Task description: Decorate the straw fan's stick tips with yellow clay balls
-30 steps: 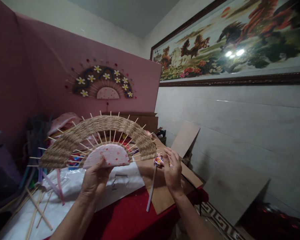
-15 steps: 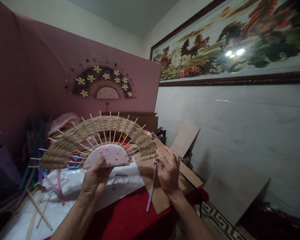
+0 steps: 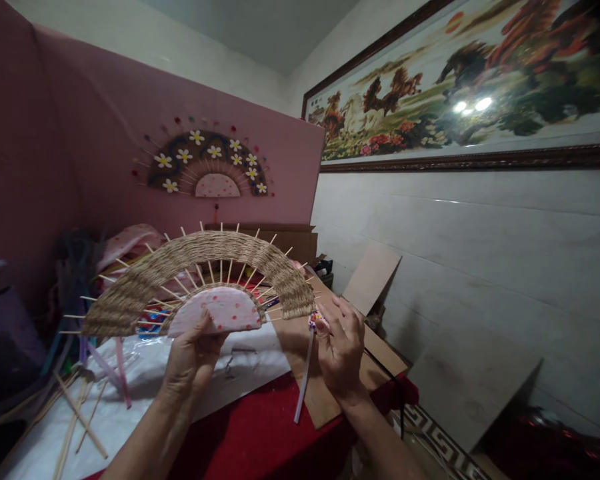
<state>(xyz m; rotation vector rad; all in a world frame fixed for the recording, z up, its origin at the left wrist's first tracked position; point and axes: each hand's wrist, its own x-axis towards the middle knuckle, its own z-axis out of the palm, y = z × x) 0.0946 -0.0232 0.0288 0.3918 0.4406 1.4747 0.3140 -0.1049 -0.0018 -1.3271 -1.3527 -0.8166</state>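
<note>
No brand, label or legible writing shows anywhere; a dark mark on the white sheet (image 3: 130,393) near the middle of the table is too blurred to read. The left hand (image 3: 193,360) holds a half-made woven fan (image 3: 200,277) upright above the table, with the thumb pressed on the near face of its pink, dotted half-round base (image 3: 220,312) and the other fingers hidden behind it, so the grip is closed on that base. The fan's straw-coloured woven band arches from left to right over the hand, with thin wooden ribs sticking out past the weave. The right hand (image 3: 341,350) is just beside the fan's right end, its fingers curled and pinching a small floral piece (image 3: 316,322) that touches or nearly touches the lowest ribs there; a pale ribbon (image 3: 304,380) hangs down from that piece over the brown cardboard (image 3: 325,400) on the red tablecloth (image 3: 260,433). Loose wooden sticks (image 3: 77,417) lie on the white sheet at the near left. On the far pink wall hangs a finished fan with white flowers (image 3: 207,167), and a framed horse painting (image 3: 460,87) fills the right wall.
</note>
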